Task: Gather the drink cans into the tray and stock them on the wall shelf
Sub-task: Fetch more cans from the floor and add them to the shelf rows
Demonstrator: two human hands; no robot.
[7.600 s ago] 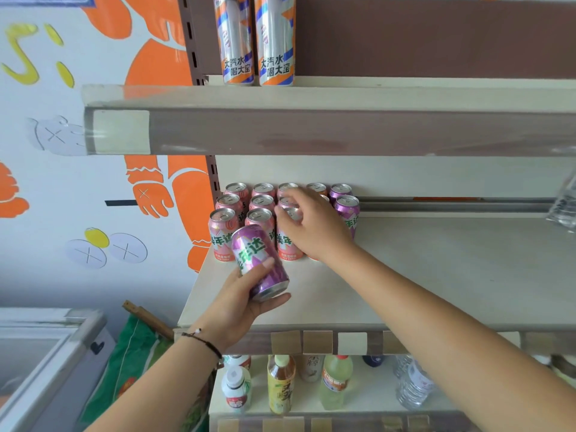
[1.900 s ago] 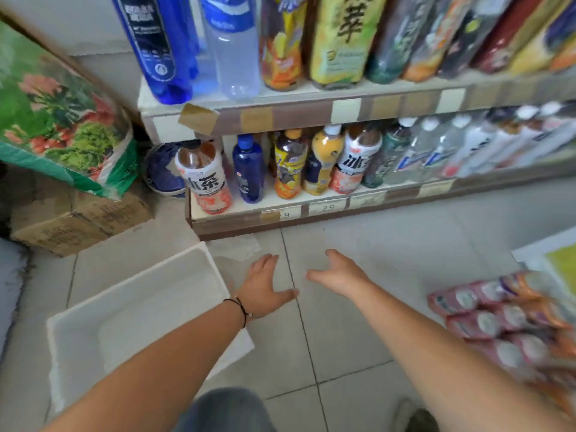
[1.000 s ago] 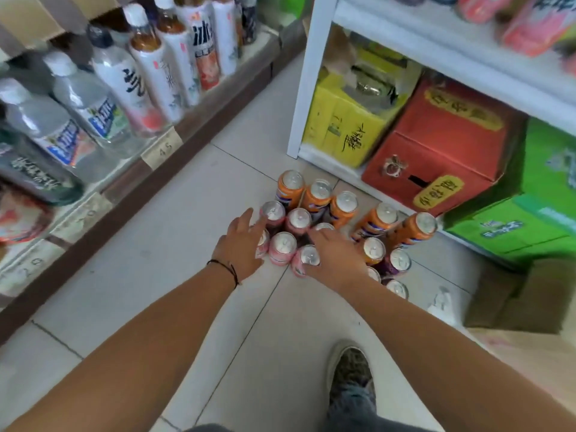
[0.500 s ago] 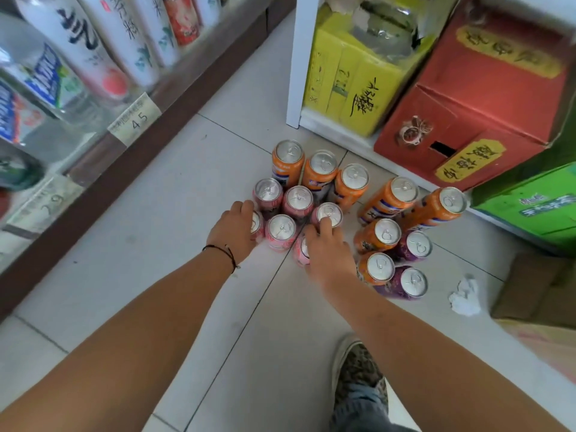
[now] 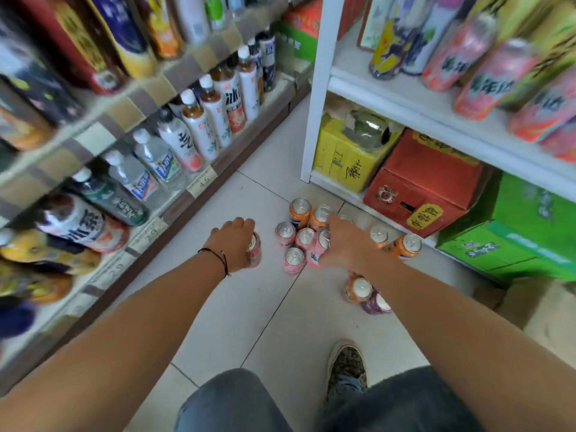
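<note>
On the floor, the left hand has lifted one pink can clear; the right hand apparently grips another pink can, ready for the tray.

Left hand and right hand each grip a can.

1. A pale tiled floor carries everything.
2. Pink cans and orange cans stand clustered on it.
3. A purple can stands nearer, beside a shoe.
</note>
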